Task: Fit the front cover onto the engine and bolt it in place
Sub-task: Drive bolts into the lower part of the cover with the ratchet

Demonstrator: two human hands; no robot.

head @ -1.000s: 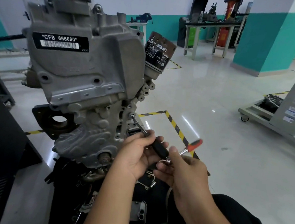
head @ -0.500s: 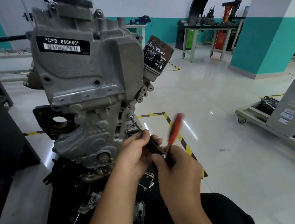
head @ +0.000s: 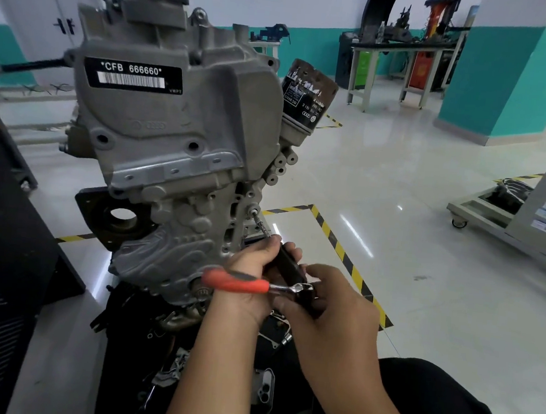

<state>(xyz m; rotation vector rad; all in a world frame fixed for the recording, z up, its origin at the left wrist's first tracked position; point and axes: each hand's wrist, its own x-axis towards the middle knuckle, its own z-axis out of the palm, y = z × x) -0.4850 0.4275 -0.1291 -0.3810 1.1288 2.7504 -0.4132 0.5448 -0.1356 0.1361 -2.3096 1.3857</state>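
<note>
- Right now the left hand [head: 252, 281] grips the black extension bar [head: 288, 266] near its front; the right hand [head: 329, 306] wraps the ratchet [head: 241, 284] head, with the orange handle lying across the left wrist.
- Steel tool: rigid, light, smooth; best steadied at the bar and turned by the handle.
- Bit sits on a bolt [head: 253, 210] at the right edge of the front cover [head: 184, 152], which is cast metal, heavy, stiff, already seated on the engine.
- Right fingertips and the ratchet-to-bar joint are hidden; bolt seating too small to judge.

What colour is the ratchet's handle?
Orange-red, on the ratchet handle lying across the left hand; the head view shows it clearly.
</note>
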